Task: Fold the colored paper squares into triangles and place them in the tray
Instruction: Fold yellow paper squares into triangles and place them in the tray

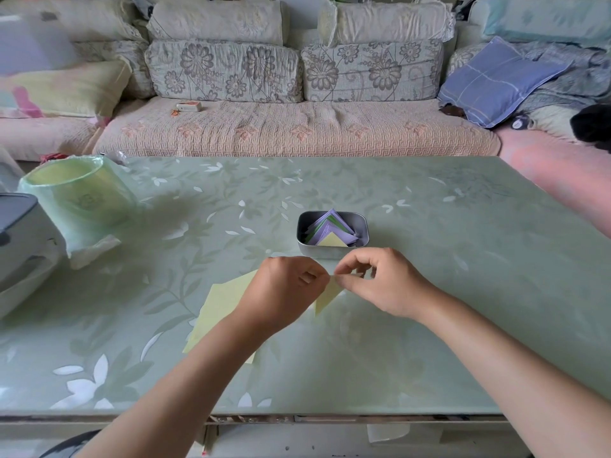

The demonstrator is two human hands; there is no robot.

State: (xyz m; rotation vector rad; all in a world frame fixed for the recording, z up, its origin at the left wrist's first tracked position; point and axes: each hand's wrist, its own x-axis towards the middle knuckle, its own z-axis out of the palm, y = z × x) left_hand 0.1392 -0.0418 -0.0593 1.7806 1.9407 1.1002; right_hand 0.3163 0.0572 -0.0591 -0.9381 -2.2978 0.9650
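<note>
Holding folded triangles (331, 230): purple, green, yellow — tray (362, 226).

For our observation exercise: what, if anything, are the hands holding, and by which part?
The left hand and right hand pinch a yellow paper at its top edge.

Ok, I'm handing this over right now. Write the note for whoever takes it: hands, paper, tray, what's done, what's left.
Hands: the left hand pinches the yellow piece; the right hand pinches its upper edge. The piece is held off the table, just in front of the tray.
Done: the tray holds folded purple, green and yellow triangles.
Left: finish this fold (its stage is hard to tell), put it in the tray, then fold the yellow squares lying under the left forearm.
</note>
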